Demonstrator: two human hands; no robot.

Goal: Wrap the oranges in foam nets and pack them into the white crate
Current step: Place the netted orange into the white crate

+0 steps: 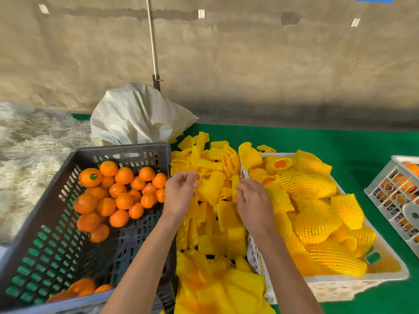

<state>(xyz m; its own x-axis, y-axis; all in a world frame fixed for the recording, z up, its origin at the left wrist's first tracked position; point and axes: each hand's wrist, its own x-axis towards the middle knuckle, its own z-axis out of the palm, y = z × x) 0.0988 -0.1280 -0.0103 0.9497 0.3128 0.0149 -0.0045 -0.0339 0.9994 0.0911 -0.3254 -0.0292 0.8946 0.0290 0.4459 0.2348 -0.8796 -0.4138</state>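
A dark slotted plastic crate (145, 152) is set at the left, with loose bare oranges (120, 193) heaped in its far half and a few more at its near edge. In the middle, between the two crates, a pile of flat yellow foam nets (210, 225) is spread from far to near. At the right, the white plastic crate (353, 279) is filled with oranges already sleeved in yellow foam netting (315, 220). Both hands are held over the far part of the net pile. The left hand (180, 194) is seen with fingers loosely curled above the nets and nothing gripped. The right hand (255, 202) is lowered onto the nets beside the white crate's left wall; whether a net is pinched cannot be told. A crumpled white woven sack (136, 116) is seen beyond, and a second white crate (394, 191) at the far right on the green cloth (340, 141).
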